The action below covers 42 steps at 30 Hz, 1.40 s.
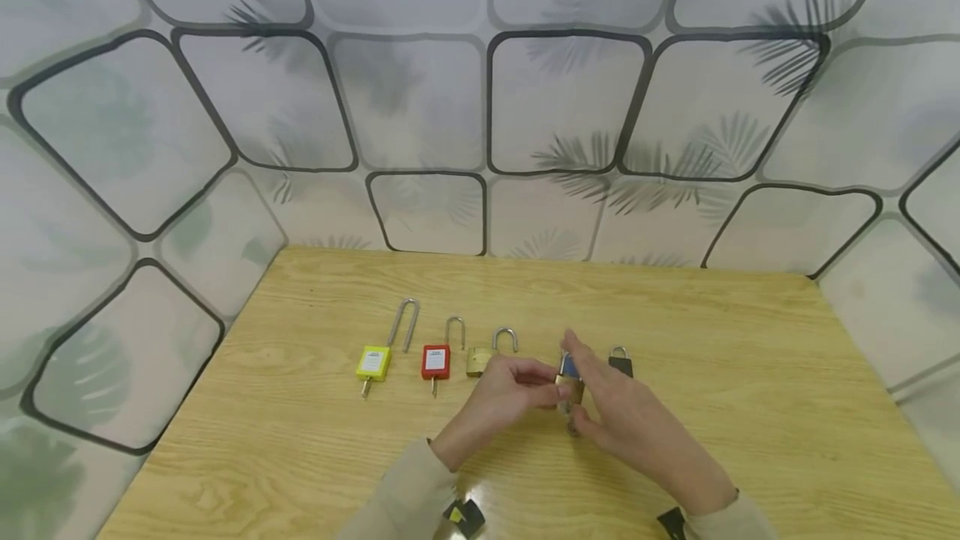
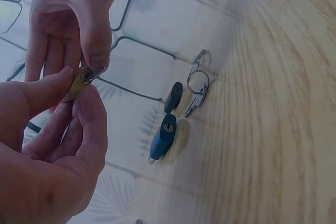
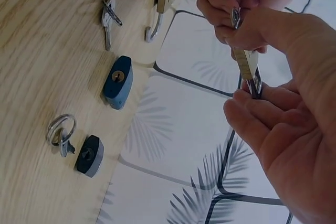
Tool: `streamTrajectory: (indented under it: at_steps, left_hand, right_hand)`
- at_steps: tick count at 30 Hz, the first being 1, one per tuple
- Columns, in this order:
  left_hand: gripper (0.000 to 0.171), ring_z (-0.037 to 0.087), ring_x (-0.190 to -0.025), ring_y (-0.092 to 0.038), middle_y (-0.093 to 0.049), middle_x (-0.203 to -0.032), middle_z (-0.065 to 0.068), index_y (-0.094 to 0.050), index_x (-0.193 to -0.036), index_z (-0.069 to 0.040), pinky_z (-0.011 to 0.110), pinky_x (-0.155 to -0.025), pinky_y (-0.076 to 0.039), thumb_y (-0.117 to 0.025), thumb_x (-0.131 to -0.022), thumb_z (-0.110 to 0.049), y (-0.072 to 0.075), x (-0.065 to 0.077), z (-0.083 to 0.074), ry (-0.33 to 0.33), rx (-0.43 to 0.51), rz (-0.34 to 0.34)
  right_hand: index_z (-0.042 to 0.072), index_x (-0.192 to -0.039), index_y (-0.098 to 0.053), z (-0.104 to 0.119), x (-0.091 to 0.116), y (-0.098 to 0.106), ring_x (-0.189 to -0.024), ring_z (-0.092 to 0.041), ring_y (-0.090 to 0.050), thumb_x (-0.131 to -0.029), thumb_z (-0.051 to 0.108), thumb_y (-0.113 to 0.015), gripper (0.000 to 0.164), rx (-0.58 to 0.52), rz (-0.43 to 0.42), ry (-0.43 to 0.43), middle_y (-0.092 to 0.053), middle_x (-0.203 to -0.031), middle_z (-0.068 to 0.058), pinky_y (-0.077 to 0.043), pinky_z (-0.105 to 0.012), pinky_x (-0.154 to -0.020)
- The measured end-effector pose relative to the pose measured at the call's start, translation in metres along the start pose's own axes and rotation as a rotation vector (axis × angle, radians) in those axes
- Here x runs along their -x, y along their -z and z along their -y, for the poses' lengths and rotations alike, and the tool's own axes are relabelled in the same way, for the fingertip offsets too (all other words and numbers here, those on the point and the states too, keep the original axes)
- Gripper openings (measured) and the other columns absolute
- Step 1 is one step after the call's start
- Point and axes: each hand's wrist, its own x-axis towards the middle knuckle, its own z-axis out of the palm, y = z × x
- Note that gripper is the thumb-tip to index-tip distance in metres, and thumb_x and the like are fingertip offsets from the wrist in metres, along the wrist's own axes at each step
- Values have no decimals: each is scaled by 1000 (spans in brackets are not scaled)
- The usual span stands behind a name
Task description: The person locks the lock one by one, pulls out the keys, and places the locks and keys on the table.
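Wooden tabletop (image 1: 675, 440) noted below; I hold a small brass padlock (image 1: 570, 388) above it, long axis upright, pinched between my left hand (image 1: 506, 390) and right hand (image 1: 622, 415), equally near.

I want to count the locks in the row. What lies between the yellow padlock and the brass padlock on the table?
In the head view, one red padlock lies between the yellow padlock and the brass padlock, apart from both.

A shiny brass padlock (image 1: 570, 388) contrasts with glossy plastic-bodied locks (image 1: 373, 362) on the smooth, grained wood table (image 1: 750, 407).
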Motion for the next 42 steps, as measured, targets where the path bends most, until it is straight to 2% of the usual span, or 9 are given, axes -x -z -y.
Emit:
streamTrajectory:
  at_steps: [3, 9, 16, 19, 26, 34, 42]
  left_hand:
    - [22, 12, -80, -74, -79, -96, 14, -78, -104, -1, 28, -78, -62, -82, -88, -17, 0, 1, 0, 1, 3, 1]
    - [21, 11, -79, -73, -79, -95, 13, -78, -102, -2, 27, -77, -61, -82, -88, -17, 0, 2, 0, 0, -10, 7]
    - [20, 11, -79, -74, -80, -94, 13, -79, -100, -2, 26, -76, -61, -83, -87, -16, -1, 1, 1, -13, -27, 9]
    - [19, 10, -79, -74, -80, -93, 12, -79, -100, -2, 25, -76, -61, -83, -86, -15, -1, 0, 2, -15, -31, 13]
    - [19, 10, -79, -74, -80, -93, 13, -79, -99, -2, 25, -75, -61, -83, -86, -15, -2, 2, 1, -12, -23, 13]
    - [19, 10, -78, -74, -80, -93, 13, -79, -98, -2, 25, -75, -60, -84, -85, -15, -2, 3, 0, -2, -30, -4]
    - [19, 11, -82, -73, -80, -95, 8, -79, -99, -5, 25, -78, -58, -83, -87, -19, 1, 3, 0, -13, -72, 28]
  right_hand:
    - [-8, -154, -31, 0, 0, -2, -60, 7, -23, -74, -4, -81, 94, 9, -24, 13, -64, -136, -25, -31, -9, -49]
    - [-13, -148, -37, 0, 2, -5, -59, 8, -23, -74, -5, -79, 86, 4, -54, 41, -64, -132, -30, -30, -7, -49]
    - [-8, -142, -45, 2, 0, -6, -61, 7, -31, -72, -5, -78, 77, 9, -71, 37, -71, -121, -20, -33, -7, -50]
    - [-6, -140, -46, 3, 1, -5, -62, 7, -32, -72, -7, -77, 75, -5, -73, 45, -71, -120, -20, -33, -7, -51]
    - [-7, -140, -46, 3, 2, -6, -58, 10, -22, -73, -9, -77, 75, -1, -63, 45, -66, -130, -29, -30, -5, -48]
    - [-6, -137, -48, 3, 1, -8, -59, 10, -27, -71, -11, -77, 72, 16, -80, 85, -72, -113, -18, -32, -3, -49]
    - [-5, -139, -49, 2, 1, -7, -59, 9, -27, -71, -8, -80, 74, 19, -68, 67, -73, -115, -19, -32, -5, -49]
